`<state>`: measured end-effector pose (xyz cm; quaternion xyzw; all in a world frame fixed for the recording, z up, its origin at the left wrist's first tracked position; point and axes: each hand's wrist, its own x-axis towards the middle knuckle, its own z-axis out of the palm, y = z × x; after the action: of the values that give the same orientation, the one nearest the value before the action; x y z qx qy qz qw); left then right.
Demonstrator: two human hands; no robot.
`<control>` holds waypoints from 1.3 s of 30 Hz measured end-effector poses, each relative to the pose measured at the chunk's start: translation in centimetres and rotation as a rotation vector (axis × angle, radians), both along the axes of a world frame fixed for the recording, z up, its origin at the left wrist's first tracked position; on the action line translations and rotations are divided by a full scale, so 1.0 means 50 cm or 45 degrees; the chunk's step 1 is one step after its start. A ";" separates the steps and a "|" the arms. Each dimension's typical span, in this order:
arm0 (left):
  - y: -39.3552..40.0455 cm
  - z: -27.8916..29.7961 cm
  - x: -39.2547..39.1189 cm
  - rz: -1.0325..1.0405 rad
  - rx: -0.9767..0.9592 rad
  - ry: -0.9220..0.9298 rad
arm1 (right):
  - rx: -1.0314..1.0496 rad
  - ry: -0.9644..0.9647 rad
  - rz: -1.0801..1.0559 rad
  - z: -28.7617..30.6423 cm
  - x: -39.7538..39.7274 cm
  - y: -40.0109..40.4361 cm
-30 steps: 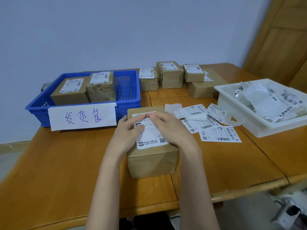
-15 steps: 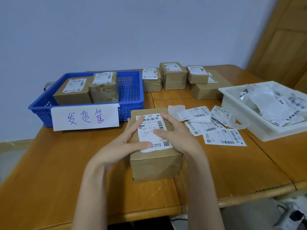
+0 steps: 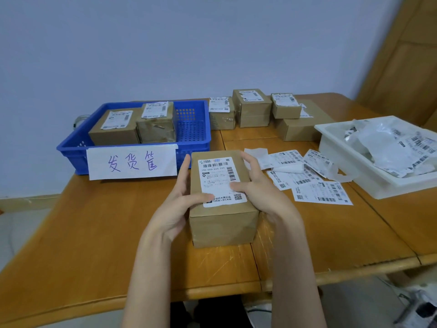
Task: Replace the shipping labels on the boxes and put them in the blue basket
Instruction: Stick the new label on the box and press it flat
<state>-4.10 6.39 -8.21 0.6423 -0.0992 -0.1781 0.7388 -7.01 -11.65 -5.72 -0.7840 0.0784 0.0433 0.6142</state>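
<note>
Box: we hold the cardboard box on the near bench, label up.
Fingers: left hand and right hand clamp its sides.
Basket: blue basket, far left.

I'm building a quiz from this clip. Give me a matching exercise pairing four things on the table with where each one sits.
Things:
1. box between the hands
2. blue basket
3. white tray
4. loose labels

Places:
A. far right of the table, holding crumpled label backings
B. flat on the wood between the held box and the tray
C. left rear, with two labelled boxes inside
D. near middle of the table, label facing up

Pairs: 1-D, 2-C, 3-A, 4-B
</note>
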 end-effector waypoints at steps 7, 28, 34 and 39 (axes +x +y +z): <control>-0.009 0.012 -0.026 0.279 0.088 0.056 | -0.014 0.097 -0.147 0.017 -0.037 0.000; -0.008 0.130 -0.018 0.228 0.568 -0.056 | -0.198 -0.075 -0.335 0.082 -0.057 0.020; -0.007 0.222 0.123 0.411 0.499 -0.109 | -0.084 -0.215 -0.423 0.151 0.102 0.055; 0.008 0.260 0.288 0.443 0.454 -0.122 | -0.065 -0.242 -0.449 0.179 0.287 0.077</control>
<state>10.28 6.79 4.79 0.7776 0.0108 -0.0324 0.6278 7.33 -7.79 3.23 -0.7741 0.1574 -0.1411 0.5967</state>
